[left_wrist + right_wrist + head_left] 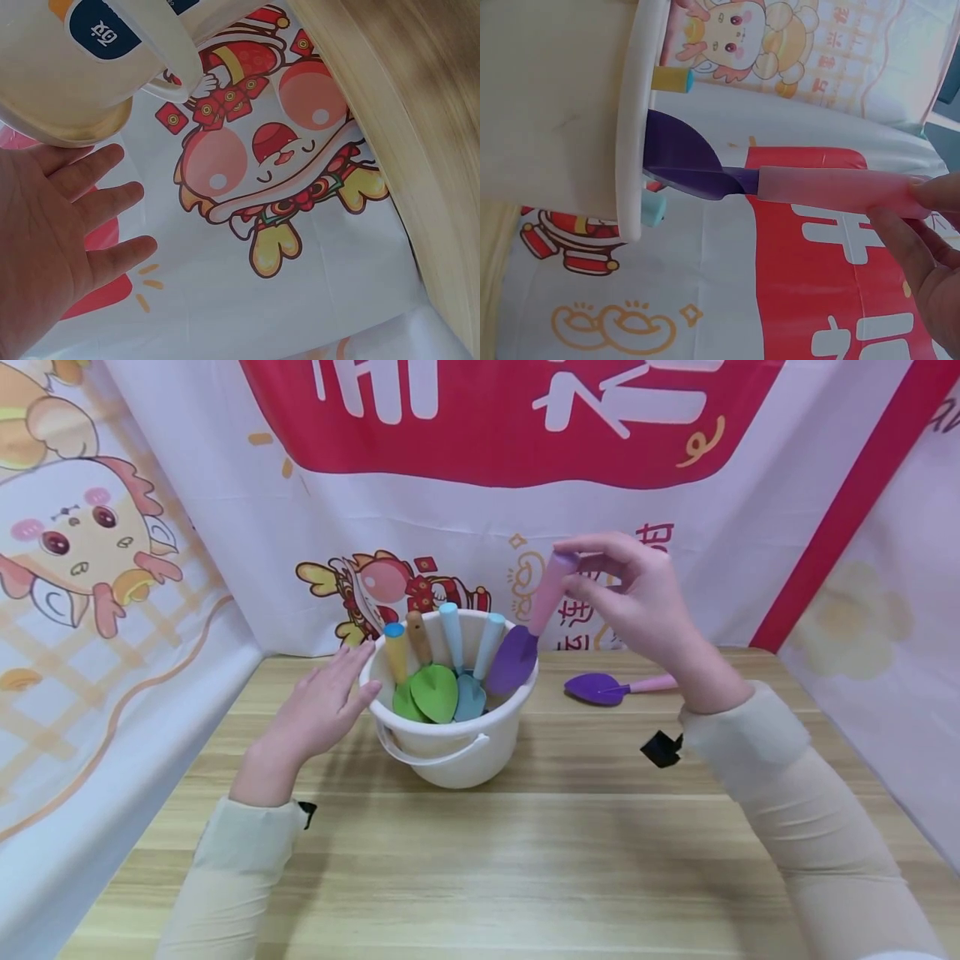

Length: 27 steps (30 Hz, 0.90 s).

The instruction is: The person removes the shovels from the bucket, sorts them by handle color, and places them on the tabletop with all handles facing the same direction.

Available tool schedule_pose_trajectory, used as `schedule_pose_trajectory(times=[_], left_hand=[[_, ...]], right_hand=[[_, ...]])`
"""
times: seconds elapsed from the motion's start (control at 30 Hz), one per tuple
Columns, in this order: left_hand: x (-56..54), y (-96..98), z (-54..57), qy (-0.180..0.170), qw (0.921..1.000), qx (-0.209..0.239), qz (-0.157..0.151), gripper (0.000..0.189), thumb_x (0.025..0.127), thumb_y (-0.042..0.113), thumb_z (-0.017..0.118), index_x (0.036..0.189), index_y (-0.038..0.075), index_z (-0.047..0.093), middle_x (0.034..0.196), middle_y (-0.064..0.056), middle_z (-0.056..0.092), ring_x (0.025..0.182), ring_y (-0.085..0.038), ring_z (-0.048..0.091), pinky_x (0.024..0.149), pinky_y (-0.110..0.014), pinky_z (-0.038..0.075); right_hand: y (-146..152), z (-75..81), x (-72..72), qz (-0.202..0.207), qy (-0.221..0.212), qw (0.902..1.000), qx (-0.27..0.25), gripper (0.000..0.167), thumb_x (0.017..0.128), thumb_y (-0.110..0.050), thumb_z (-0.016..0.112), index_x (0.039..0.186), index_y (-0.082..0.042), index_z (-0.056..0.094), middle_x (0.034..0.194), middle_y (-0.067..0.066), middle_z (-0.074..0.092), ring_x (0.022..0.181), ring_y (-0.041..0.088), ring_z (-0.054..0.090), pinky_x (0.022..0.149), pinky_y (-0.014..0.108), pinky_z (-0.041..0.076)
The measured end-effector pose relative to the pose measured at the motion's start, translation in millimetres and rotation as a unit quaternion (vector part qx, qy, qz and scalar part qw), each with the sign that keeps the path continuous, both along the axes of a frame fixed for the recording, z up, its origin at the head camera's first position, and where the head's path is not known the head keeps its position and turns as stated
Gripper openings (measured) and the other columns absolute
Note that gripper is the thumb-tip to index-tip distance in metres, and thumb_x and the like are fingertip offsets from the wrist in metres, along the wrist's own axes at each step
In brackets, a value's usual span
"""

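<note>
A white bucket [465, 768] with its handle hanging down in front stands on the wooden table. Inside it lean several trowels, among them a green trowel [435, 695] and a blue trowel [470, 697]. My right hand [637, 597] pinches the pink handle end of a purple trowel [513, 662], whose blade points down into the bucket's right side. In the right wrist view that purple blade [686, 154] dips behind the rim. My left hand [318, 706] rests its fingers against the bucket's left rim, and they look extended in the left wrist view.
Right of the bucket, a second purple trowel [597, 688] with a pink handle lies on the wooden table [450, 868]. A printed white and red cloth [480, 510] hangs behind the table, and more printed cloth stands at both sides.
</note>
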<state>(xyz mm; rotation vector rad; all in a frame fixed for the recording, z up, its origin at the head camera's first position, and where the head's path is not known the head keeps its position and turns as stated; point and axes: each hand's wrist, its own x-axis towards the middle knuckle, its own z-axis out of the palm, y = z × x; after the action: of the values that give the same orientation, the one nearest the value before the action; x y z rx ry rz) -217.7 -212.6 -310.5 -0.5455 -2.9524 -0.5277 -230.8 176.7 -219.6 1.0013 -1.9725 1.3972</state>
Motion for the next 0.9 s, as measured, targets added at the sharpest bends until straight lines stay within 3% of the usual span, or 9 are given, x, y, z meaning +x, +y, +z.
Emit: schedule_pose_trajectory(times=[0.43,0.7,0.9], left_hand=[[-1.9,-1.0,0.4,0.004,1.0000,-0.003,-0.001,0.068,0.110,0.048,0.035,0.165,0.009,0.020,0.167,-0.016,0.024,0.155,-0.038,0.011,0.119,-0.068,0.011],[-1.6,-0.6,1.2,0.002,1.0000,-0.003,-0.002,0.068,0.110,0.047,0.035,0.164,0.008,0.020,0.167,-0.016,0.024,0.155,-0.038,0.010,0.119,-0.068,0.011],[-1.5,-0.6,1.5,0.001,1.0000,-0.004,-0.002,0.068,0.110,0.047,0.035,0.164,0.008,0.020,0.167,-0.016,0.024,0.155,-0.038,0.010,0.119,-0.068,0.011]], right_hand=[[9,8.7,2.2,-0.018,-0.011,0.9990,-0.040,0.036,0.090,0.017,0.067,0.125,0.009,0.067,0.119,0.005,0.071,0.105,0.019,0.070,0.086,0.024,0.058],[17,10.1,1.6,-0.019,0.003,0.9978,-0.064,0.036,0.090,0.016,0.067,0.123,0.001,0.073,0.117,0.015,0.070,0.099,0.020,0.072,0.083,0.023,0.059],[26,13.3,3.8,-0.018,-0.024,0.9939,-0.106,0.033,0.092,0.013,0.067,0.122,-0.001,0.073,0.115,0.015,0.070,0.098,0.019,0.072,0.082,0.022,0.059]])
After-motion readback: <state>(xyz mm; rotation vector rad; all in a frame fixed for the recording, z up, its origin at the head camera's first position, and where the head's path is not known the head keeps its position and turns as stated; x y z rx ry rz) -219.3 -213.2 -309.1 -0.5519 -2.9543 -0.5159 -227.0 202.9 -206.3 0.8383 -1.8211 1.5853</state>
